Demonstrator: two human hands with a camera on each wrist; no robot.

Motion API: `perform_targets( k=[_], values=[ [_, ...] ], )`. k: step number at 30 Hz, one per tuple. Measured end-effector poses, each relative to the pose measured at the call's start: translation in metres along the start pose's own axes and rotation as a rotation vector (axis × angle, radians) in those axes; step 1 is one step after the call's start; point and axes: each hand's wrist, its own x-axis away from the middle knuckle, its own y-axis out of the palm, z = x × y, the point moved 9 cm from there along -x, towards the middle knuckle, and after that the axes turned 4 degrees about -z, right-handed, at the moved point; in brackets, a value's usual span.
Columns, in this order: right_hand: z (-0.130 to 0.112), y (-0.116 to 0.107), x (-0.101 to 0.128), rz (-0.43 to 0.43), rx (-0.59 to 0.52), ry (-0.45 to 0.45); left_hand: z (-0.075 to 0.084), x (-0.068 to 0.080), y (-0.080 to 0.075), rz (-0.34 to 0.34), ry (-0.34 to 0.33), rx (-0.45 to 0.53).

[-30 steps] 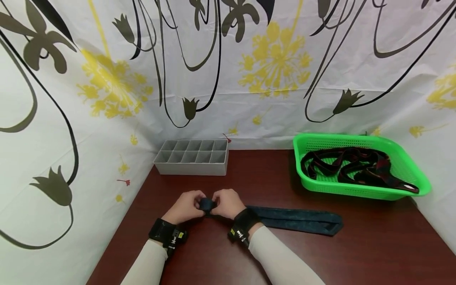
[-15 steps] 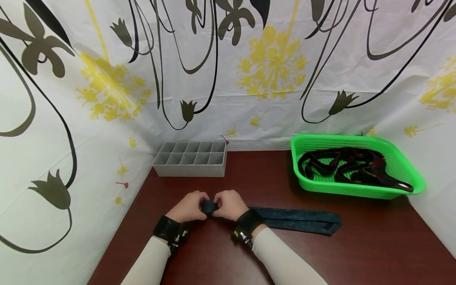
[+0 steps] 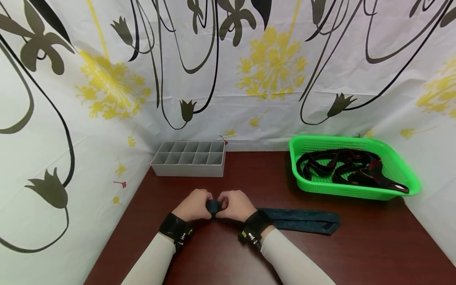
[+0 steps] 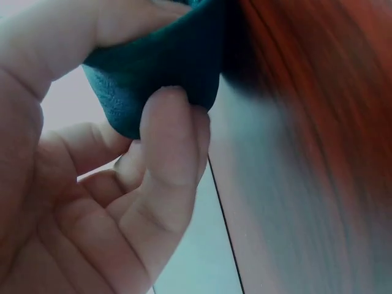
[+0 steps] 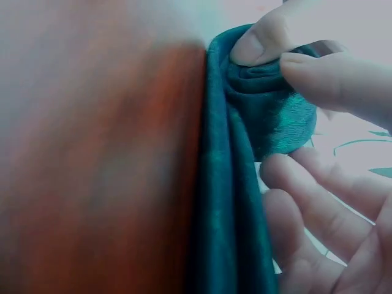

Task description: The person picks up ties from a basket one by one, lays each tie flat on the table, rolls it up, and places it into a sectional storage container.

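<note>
Dark red-brown wooden table [image 3: 356, 253]: grey plastic compartment tray [image 3: 189, 158] at 11 o'clock, against the backdrop. Green perforated plastic basket [image 3: 399, 186] at 2 o'clock, holding dark straps with red edging [image 3: 342, 166]. Dark teal fabric necktie [image 3: 303, 219] lies at centre, running toward 3 o'clock, its rolled end between left hand [image 3: 194, 206] and right hand [image 3: 236, 206].

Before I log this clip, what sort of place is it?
Probably a staged tabletop recording booth, not a lived-in room: a floral printed sheet curtains off a dark red table that holds only a grey divided organiser, a green basket of ties and the dark tie being rolled.
</note>
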Motion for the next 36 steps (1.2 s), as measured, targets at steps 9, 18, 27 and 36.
perform_targets(
  k=[9,18,27,36],
  values=[
    [-0.009,-0.004,0.007,0.027,0.131,-0.02,-0.005,0.004,0.01,-0.017,0.038,0.12],
    [-0.011,0.003,0.008,0.008,0.069,-0.043,0.002,0.005,0.009,0.027,0.061,0.074],
    [0.0,0.002,0.007,-0.008,0.146,0.013,-0.001,0.01,0.017,-0.044,0.054,0.151],
    [-0.002,-0.003,0.008,-0.017,0.072,-0.05,0.01,0.007,0.009,0.041,0.084,0.036]
  ],
)
